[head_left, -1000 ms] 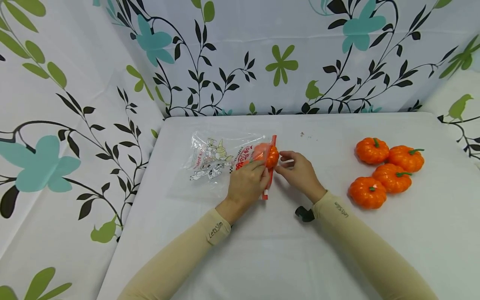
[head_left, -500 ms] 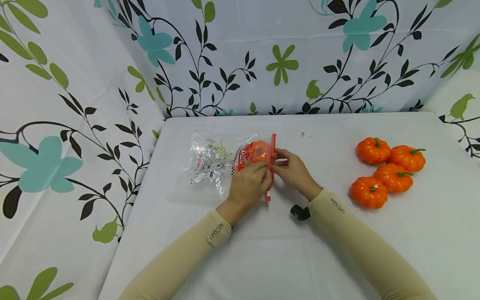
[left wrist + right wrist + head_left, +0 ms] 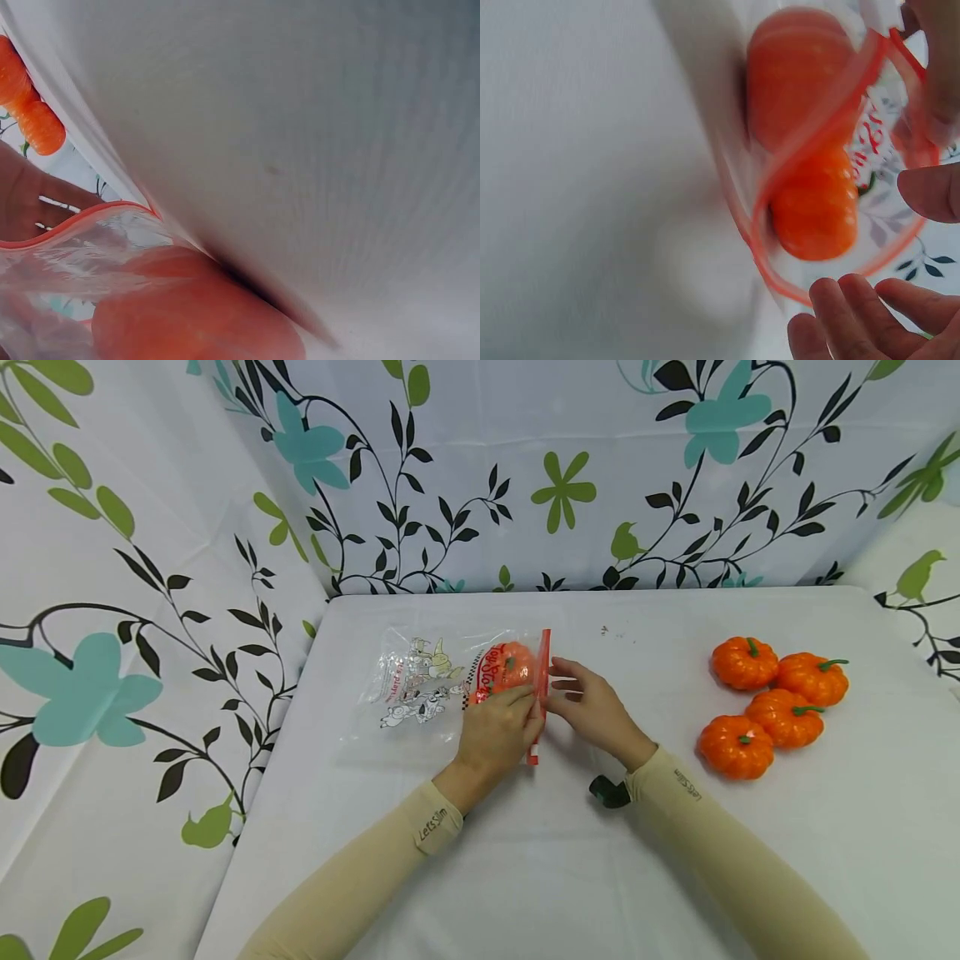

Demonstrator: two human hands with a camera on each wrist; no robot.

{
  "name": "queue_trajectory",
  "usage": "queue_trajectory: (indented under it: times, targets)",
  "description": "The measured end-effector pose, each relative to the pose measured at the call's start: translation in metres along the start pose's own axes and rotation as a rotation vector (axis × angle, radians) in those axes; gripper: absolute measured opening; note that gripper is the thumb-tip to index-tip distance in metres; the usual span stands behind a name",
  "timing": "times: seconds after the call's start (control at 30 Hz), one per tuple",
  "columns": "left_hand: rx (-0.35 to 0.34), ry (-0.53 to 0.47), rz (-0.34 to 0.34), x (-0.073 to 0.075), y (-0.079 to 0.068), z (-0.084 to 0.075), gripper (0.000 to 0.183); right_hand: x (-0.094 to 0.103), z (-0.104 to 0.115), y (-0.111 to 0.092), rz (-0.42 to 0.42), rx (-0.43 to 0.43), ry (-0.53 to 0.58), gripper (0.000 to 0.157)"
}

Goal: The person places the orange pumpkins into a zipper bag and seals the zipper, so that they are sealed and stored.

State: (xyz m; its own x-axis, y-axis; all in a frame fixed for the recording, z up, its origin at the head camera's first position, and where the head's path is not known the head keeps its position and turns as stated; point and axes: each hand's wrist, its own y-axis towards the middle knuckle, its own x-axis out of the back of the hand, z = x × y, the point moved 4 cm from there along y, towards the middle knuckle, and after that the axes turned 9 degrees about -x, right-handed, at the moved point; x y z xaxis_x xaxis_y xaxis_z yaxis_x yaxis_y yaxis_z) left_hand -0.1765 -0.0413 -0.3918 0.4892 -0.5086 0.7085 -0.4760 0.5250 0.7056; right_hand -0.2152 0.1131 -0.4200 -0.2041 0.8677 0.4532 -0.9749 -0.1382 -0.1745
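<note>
A clear zip bag (image 3: 420, 693) with red print and a red zip edge (image 3: 543, 668) lies on the table, its mouth to the right. My left hand (image 3: 495, 727) pinches the bag's near mouth edge. Inside, just behind the zip edge, sits an orange toy pumpkin (image 3: 517, 662). The right wrist view shows two pumpkins in the bag, an upper pumpkin (image 3: 795, 82) and a lower pumpkin (image 3: 814, 210), through the gaping mouth. My right hand (image 3: 592, 706) is at that mouth with fingers and thumb spread, holding nothing. Whether it touches the edge is hard to tell.
Several more orange pumpkins with green stems, one of them the front pumpkin (image 3: 735, 747), stand grouped at the right of the white table (image 3: 525, 877). A patterned curtain (image 3: 465, 468) hangs behind and along the left. A black wrist camera (image 3: 609, 792) sits under the right wrist.
The pumpkin at the bag's mouth has gone in behind the zip edge. My right hand moved left with it, then drew slightly back right. My left hand stays on the bag.
</note>
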Motion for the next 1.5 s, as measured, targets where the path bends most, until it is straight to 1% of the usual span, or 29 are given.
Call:
queue_trajectory:
  times: [0.1, 0.23, 0.3, 0.4, 0.53, 0.7, 0.9, 0.97, 1.13, 1.2, 1.33, 1.5]
  targets:
    - [-0.002, 0.005, -0.01, 0.0, 0.0, 0.0, 0.01, 0.01, 0.002, -0.006, -0.066, 0.045, -0.097, 0.067]
    - [-0.005, 0.012, -0.012, 0.0, 0.0, -0.001, 0.012, 0.026, 0.006, -0.015, -0.16, 0.06, -0.292, 0.073]
    - [-0.004, 0.013, -0.007, 0.0, 0.0, -0.001, 0.012, 0.034, 0.008, -0.02, -0.198, 0.056, -0.393, 0.08]
    - [-0.002, 0.009, 0.001, 0.0, 0.0, -0.001, 0.012, 0.047, 0.01, -0.027, -0.252, 0.049, -0.513, 0.095]
    - [-0.005, 0.013, 0.007, 0.0, 0.0, -0.002, 0.013, 0.063, 0.013, -0.037, -0.323, 0.029, -0.601, 0.113]
    - [-0.008, 0.012, 0.005, 0.0, 0.001, -0.001, 0.014, 0.077, 0.01, -0.043, -0.373, 0.0, -0.653, 0.121]
    - [-0.006, 0.002, 0.001, 0.0, 0.0, -0.001, 0.013, 0.096, -0.004, -0.05, -0.367, -0.08, -0.671, 0.126]
    - [-0.004, -0.001, 0.001, 0.0, -0.001, -0.001, 0.014, 0.104, -0.01, -0.053, -0.352, -0.111, -0.669, 0.128]
    - [0.0, -0.001, 0.009, -0.001, -0.001, -0.001, 0.014, 0.119, -0.024, -0.059, -0.283, -0.197, -0.661, 0.133]
    - [0.001, -0.001, 0.011, -0.001, -0.001, -0.001, 0.014, 0.123, -0.028, -0.063, -0.253, -0.234, -0.661, 0.134]
    - [-0.001, 0.002, 0.011, -0.001, -0.001, -0.001, 0.013, 0.129, -0.035, -0.07, -0.218, -0.293, -0.673, 0.132]
    - [-0.003, -0.005, 0.01, -0.002, 0.0, -0.001, 0.014, 0.134, -0.04, -0.077, -0.205, -0.326, -0.692, 0.126]
